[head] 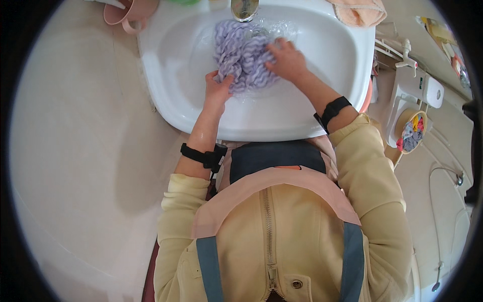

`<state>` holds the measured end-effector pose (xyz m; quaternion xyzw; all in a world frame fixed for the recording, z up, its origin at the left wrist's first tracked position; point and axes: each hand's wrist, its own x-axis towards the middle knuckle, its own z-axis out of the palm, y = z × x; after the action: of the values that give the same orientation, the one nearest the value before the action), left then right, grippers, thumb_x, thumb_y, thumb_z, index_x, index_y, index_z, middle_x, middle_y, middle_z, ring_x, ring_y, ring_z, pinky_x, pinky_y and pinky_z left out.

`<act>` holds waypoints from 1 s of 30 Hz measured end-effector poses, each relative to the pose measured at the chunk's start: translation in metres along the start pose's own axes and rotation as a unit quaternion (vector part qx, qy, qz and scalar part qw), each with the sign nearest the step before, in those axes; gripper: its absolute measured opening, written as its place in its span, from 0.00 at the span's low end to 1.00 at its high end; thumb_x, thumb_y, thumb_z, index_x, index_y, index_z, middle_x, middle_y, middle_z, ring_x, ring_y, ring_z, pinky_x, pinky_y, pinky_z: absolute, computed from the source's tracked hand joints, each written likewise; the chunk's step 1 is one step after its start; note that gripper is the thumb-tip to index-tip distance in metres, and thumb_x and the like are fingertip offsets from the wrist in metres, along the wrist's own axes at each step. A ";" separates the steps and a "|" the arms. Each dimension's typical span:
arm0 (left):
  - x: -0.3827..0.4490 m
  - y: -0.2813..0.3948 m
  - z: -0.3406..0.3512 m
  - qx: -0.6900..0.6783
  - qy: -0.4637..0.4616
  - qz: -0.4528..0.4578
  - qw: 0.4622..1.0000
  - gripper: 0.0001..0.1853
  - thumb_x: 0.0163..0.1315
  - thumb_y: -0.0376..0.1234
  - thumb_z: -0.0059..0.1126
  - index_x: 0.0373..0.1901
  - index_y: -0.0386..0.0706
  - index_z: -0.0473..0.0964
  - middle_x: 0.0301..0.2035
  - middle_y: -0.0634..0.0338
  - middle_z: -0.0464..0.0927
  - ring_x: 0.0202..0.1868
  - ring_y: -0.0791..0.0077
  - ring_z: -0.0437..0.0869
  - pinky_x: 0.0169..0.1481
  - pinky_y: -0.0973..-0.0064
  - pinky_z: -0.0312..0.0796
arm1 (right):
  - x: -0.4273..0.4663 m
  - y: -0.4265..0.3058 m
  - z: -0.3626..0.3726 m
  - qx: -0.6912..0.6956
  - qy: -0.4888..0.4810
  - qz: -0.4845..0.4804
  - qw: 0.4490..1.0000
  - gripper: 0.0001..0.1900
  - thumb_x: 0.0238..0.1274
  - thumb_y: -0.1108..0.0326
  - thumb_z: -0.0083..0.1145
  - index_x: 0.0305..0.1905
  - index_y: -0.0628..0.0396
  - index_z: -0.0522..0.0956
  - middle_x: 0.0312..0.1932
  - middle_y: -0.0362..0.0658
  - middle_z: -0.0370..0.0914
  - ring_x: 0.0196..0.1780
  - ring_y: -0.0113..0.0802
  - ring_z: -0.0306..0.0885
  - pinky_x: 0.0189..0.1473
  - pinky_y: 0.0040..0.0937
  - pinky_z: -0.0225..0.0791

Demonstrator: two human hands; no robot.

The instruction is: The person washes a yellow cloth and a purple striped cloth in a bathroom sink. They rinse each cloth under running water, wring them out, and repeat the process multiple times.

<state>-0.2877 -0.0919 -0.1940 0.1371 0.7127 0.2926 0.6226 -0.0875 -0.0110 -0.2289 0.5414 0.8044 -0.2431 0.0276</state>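
Note:
A wet, crumpled purple-and-white wavy-striped cloth [241, 56] lies bunched in a white washbasin [181, 109]. It sits below the chrome faucet spout [244, 10], with water splashing around it. At the cloth's lower left edge, my left hand [219, 88] grips a fold between thumb and fingers. My right hand [287, 60] is at the cloth's right side, fingers spread and slightly blurred against it. Some fingertips are hard to make out there.
A pink mug [130, 15] stands left of the basin's back edge. A peach towel [358, 11] hangs over the back right corner. Farther right are a white tap [406, 56], a toilet [405, 90], a basket of colourful cloths [412, 132] and a shower hose [434, 211].

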 end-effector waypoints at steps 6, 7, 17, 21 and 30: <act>0.017 0.009 0.016 -0.226 -0.111 -0.135 0.958 0.30 0.62 0.47 0.44 0.61 0.43 0.51 0.58 0.51 0.60 0.57 0.54 0.66 0.56 0.50 0.61 | 0.012 -0.024 0.033 0.314 0.012 0.111 0.943 0.28 0.40 0.56 0.60 0.53 0.48 0.71 0.48 0.56 0.68 0.48 0.55 0.70 0.49 0.43 0.67; 0.020 0.014 0.023 -0.270 -0.121 -0.152 0.943 0.29 0.63 0.47 0.42 0.61 0.42 0.53 0.57 0.52 0.61 0.57 0.55 0.66 0.57 0.52 0.61 | 0.013 -0.031 0.036 0.428 -0.049 0.120 0.895 0.28 0.39 0.55 0.60 0.51 0.50 0.73 0.45 0.56 0.70 0.49 0.56 0.69 0.49 0.42 0.67; 0.026 0.007 0.035 -0.342 -0.099 -0.072 0.932 0.24 0.62 0.43 0.47 0.55 0.39 0.63 0.51 0.55 0.70 0.51 0.66 0.73 0.54 0.69 0.68 | -0.010 -0.053 -0.014 0.185 0.111 0.020 0.976 0.14 0.44 0.62 0.56 0.39 0.53 0.75 0.41 0.54 0.69 0.44 0.50 0.70 0.46 0.45 0.64; 0.009 0.031 0.023 -0.397 -0.090 0.027 0.913 0.25 0.58 0.37 0.54 0.55 0.39 0.62 0.50 0.55 0.71 0.51 0.67 0.73 0.53 0.69 0.69 | -0.011 -0.018 -0.040 0.154 0.263 -0.026 0.952 0.10 0.44 0.67 0.57 0.36 0.53 0.75 0.46 0.54 0.65 0.48 0.50 0.66 0.48 0.42 0.62; 0.011 0.008 -0.022 -0.120 0.056 0.036 0.991 0.28 0.55 0.38 0.56 0.54 0.38 0.57 0.51 0.52 0.66 0.49 0.63 0.71 0.47 0.66 0.69 | -0.058 0.031 -0.042 0.092 0.104 -0.044 0.989 0.16 0.43 0.74 0.57 0.42 0.50 0.75 0.55 0.52 0.60 0.55 0.53 0.59 0.53 0.41 0.61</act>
<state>-0.3120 -0.0849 -0.1973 0.0704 0.7007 0.4056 0.5827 -0.0271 -0.0345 -0.1853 0.5285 0.8000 -0.2589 -0.1169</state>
